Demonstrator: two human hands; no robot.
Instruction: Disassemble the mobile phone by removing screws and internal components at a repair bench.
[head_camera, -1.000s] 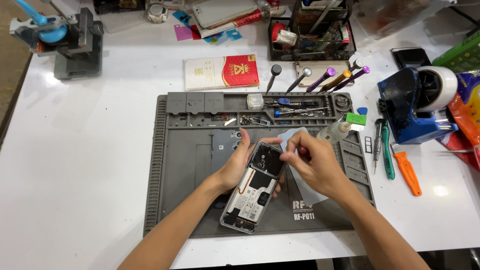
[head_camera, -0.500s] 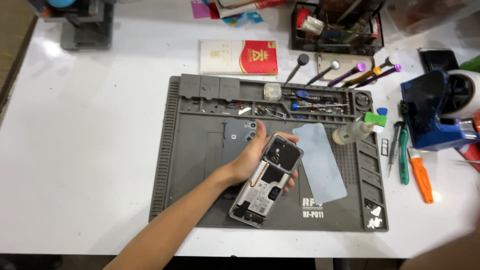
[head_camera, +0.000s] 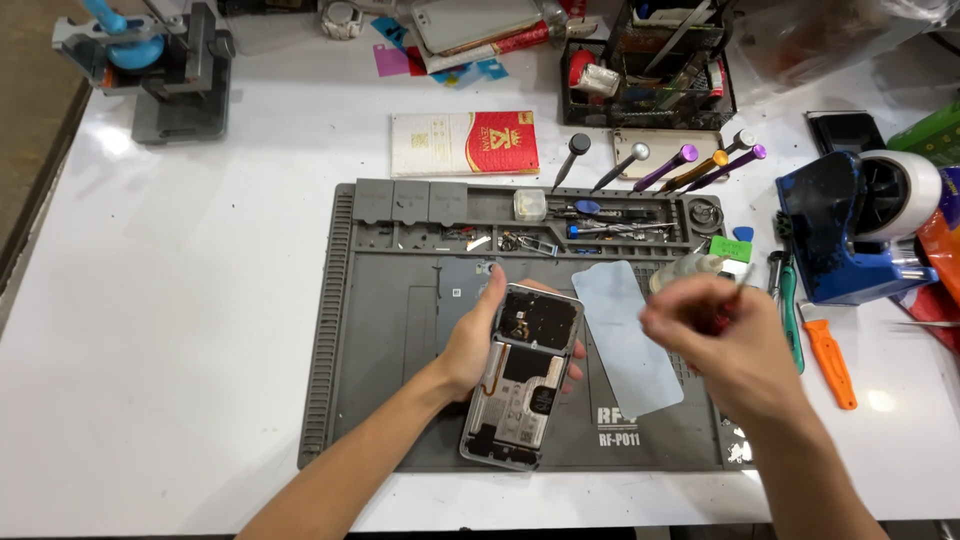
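My left hand (head_camera: 470, 345) grips an opened phone (head_camera: 525, 380) by its sides. The back is off, so the dark camera block and the boards show. It is held tilted over the grey repair mat (head_camera: 390, 330). My right hand (head_camera: 715, 335) is blurred to the right of the phone, over the mat's right part. Its fingers are curled around a thin tool (head_camera: 738, 284) with a red tip. A pale blue flat panel (head_camera: 630, 330) lies on the mat between the two hands. A grey back cover (head_camera: 458, 290) lies behind my left hand.
Parts trays line the mat's top edge, with a small clear bottle (head_camera: 685, 268) beside them. Screwdrivers (head_camera: 680, 160) and a red-and-white box (head_camera: 465, 143) lie behind. A blue machine (head_camera: 840, 240), a green tool (head_camera: 787, 310) and an orange tool (head_camera: 830, 360) are at right. A grey fixture (head_camera: 170, 70) stands far left.
My right hand left the phone, went out of view, and has come back in on the right side of the mat. My left hand still holds the phone, a little lower.
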